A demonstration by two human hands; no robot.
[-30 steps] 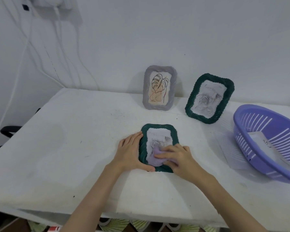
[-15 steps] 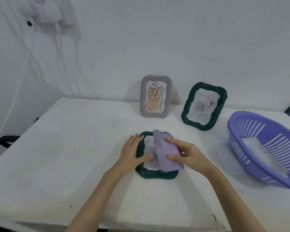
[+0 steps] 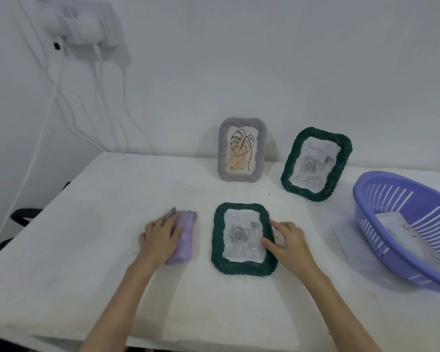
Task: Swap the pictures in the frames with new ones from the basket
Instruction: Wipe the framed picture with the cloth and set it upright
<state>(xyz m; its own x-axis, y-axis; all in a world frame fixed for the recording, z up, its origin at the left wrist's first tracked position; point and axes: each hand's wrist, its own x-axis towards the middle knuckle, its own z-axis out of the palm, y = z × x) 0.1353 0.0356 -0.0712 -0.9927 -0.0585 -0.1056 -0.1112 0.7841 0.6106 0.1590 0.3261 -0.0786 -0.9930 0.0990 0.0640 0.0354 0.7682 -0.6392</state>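
Note:
A dark green frame lies flat on the white table, face up, with a grey rose picture in it. My right hand rests on the frame's right edge, thumb on the picture. My left hand lies on a folded purple cloth to the left of the frame. A grey frame with a leaf drawing and a second green frame with a rose picture lean against the wall. The purple basket at the right holds white pictures.
A loose white sheet lies on the table between the flat frame and the basket. White cables hang from a wall socket at the upper left. The table's front edge is close to my arms.
The purple cloth went from my right hand over the frame to the table left of the frame, under my left hand. My right hand now rests on the frame's right edge.

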